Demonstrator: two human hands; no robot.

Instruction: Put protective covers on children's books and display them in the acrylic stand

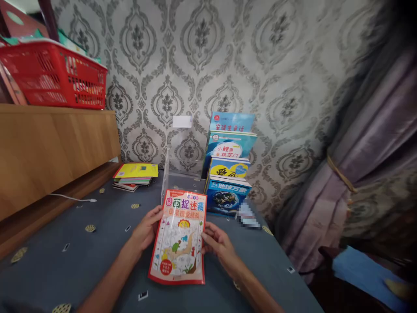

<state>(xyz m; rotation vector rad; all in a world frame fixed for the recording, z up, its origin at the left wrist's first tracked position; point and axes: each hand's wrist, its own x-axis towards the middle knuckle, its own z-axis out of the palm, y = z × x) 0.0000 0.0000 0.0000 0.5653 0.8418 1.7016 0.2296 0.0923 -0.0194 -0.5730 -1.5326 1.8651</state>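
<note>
Head view: I see left hand [147,229] and right hand [219,241] pinching a red-bordered hide-and-seek picture book [179,241] above the tablecloth [107,248], partly hiding a clear stand [166,171]; one pixelated item [248,216] is unidentifiable.

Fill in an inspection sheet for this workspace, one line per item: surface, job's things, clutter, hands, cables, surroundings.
Surface: dark tablecloth with a scattered print.
Job's things: hide-and-seek picture book, red-bordered, cover showing; behind it, a clear plastic stand and stepped upright books, mostly blue-covered.
Clutter: flat book stack, yellow cover on top, at the left; a pixelated item beside the upright books, not identifiable.
Hands: left hand and right hand hold the picture book's opposite side edges.
Cables: white cable on the cloth, its visible end loose.
Surroundings: patterned wallpaper, red basket on a wooden cabinet, tied curtain.
</note>
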